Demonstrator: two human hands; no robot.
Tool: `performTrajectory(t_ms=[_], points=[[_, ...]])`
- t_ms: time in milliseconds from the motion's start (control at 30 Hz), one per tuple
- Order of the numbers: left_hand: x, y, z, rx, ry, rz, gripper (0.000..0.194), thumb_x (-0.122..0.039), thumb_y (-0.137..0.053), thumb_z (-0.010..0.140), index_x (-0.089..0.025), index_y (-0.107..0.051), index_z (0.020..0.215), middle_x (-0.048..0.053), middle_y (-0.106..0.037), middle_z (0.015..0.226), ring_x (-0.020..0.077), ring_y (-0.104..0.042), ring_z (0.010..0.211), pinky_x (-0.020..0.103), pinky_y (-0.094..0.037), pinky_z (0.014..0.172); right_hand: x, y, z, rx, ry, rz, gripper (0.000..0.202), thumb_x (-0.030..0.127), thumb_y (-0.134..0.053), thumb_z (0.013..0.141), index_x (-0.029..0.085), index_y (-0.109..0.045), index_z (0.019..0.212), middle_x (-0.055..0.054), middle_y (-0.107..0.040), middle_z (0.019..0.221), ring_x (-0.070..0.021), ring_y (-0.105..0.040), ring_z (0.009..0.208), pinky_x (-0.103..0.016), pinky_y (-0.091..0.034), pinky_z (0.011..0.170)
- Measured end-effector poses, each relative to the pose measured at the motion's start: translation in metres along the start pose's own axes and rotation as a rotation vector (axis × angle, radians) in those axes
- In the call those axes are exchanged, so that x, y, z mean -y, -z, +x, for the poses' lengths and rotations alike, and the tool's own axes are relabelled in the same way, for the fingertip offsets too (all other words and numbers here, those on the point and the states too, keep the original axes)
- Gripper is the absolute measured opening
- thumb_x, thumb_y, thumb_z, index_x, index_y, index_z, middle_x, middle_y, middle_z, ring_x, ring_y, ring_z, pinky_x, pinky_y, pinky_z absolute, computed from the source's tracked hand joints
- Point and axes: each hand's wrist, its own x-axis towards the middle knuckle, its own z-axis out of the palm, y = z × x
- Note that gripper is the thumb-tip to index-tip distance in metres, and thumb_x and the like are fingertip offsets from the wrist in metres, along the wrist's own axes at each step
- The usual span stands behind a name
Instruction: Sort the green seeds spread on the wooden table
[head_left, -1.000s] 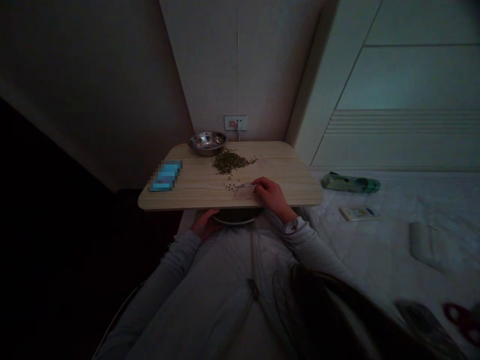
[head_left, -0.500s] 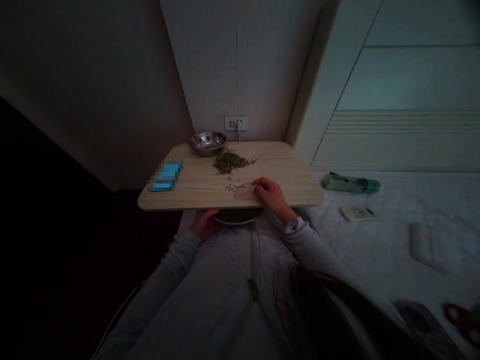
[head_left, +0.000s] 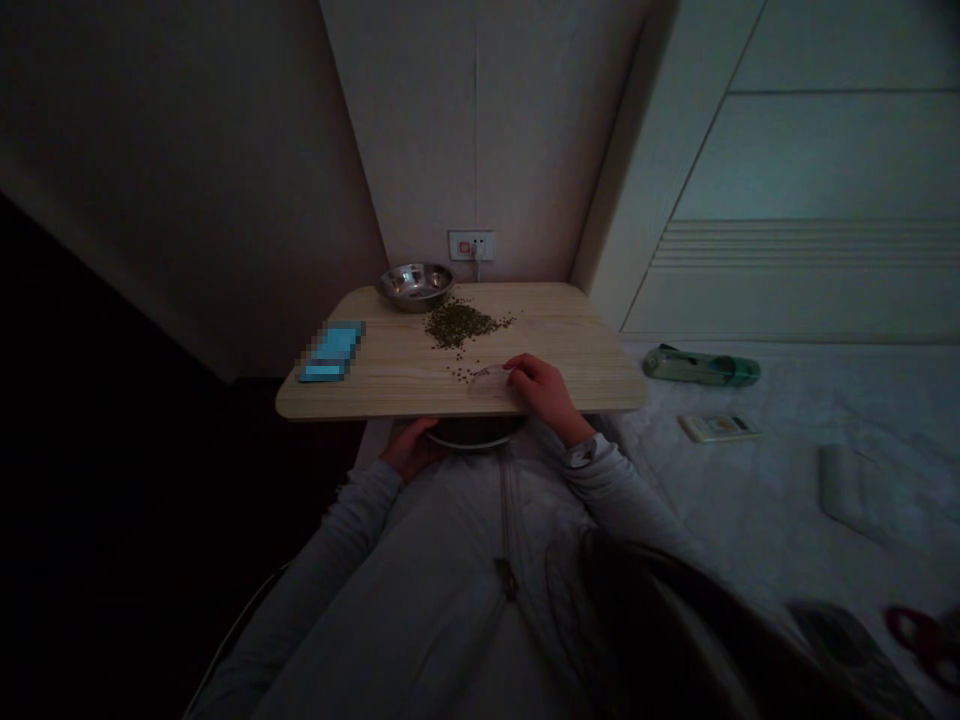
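My right hand [head_left: 541, 392] rests at the near edge of the small wooden table, its fingers pinching a clear, half-round plastic protractor [head_left: 489, 380]. The protractor lies close to the tabletop beside a few stray green beans [head_left: 460, 376]. Farther back is the main pile of small green beans, like mung beans [head_left: 459, 324]. Below the table edge, my left hand [head_left: 411, 450] grips the left side of a round, pale-rimmed bowl [head_left: 474, 446] at my lap. The tabletop hides much of that bowl, and its inside looks dark.
A steel bowl [head_left: 416, 288] stands at the back left of the wooden table [head_left: 577, 340]. A blurred-out blue-screened device [head_left: 334, 352] lies at its left. On the white bedding to the right are a green bottle-like case [head_left: 701, 367], a phone [head_left: 720, 428] and red-handled scissors [head_left: 919, 635].
Almost nothing differs. The protractor looks slightly more tilted at the same spot, while both hands and the beans stay in place.
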Motion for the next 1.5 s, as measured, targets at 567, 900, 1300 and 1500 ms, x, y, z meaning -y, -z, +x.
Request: performTrajectory(t_ms=[567, 900, 1300, 1500], points=[[0.0002, 0.0002, 0.0010, 0.014, -0.013, 0.003, 0.009, -0.016, -0.052, 0.068, -0.017, -0.059, 0.073, 0.002, -0.065, 0.069, 0.0157, -0.061, 0.070, 0.026, -0.050, 0.057, -0.0013, -0.0007, 0.0003, -0.004, 0.004, 0.013, 0.025, 0.025, -0.041, 0.067, 0.018, -0.062, 0.080, 0.000, -0.059, 0.064, -0.0132, -0.048, 0.059, -0.025, -0.036, 0.057], [-0.0007, 0.0005, 0.0006, -0.002, -0.008, 0.033, 0.011, -0.017, -0.052, 0.068, -0.017, -0.059, 0.077, 0.002, -0.065, 0.076, 0.0163, -0.060, 0.074, 0.026, -0.050, 0.057, 0.0001, 0.0000, -0.0001, -0.003, 0.001, 0.023, 0.024, 0.023, -0.042, 0.067, 0.017, -0.061, 0.080, 0.000, -0.059, 0.064, -0.0131, -0.049, 0.059, -0.025, -0.036, 0.058], [-0.0020, -0.0014, -0.0020, 0.006, -0.007, 0.027, 0.009, -0.016, -0.052, 0.067, -0.016, -0.059, 0.073, 0.003, -0.064, 0.069, 0.0162, -0.060, 0.071, 0.026, -0.050, 0.058, 0.0008, -0.0003, -0.0001, -0.007, -0.003, 0.005, 0.024, 0.024, -0.041, 0.067, 0.018, -0.061, 0.080, 0.001, -0.059, 0.063, -0.0131, -0.049, 0.058, -0.025, -0.036, 0.057], [-0.0013, -0.0012, -0.0015, -0.004, -0.019, 0.019, 0.010, -0.015, -0.051, 0.068, -0.016, -0.059, 0.075, 0.003, -0.066, 0.073, 0.0175, -0.061, 0.076, 0.029, -0.051, 0.062, 0.0006, 0.0000, 0.0003, 0.001, -0.010, 0.029, 0.024, 0.025, -0.041, 0.068, 0.018, -0.060, 0.082, 0.001, -0.060, 0.063, -0.0135, -0.051, 0.060, -0.025, -0.038, 0.060]])
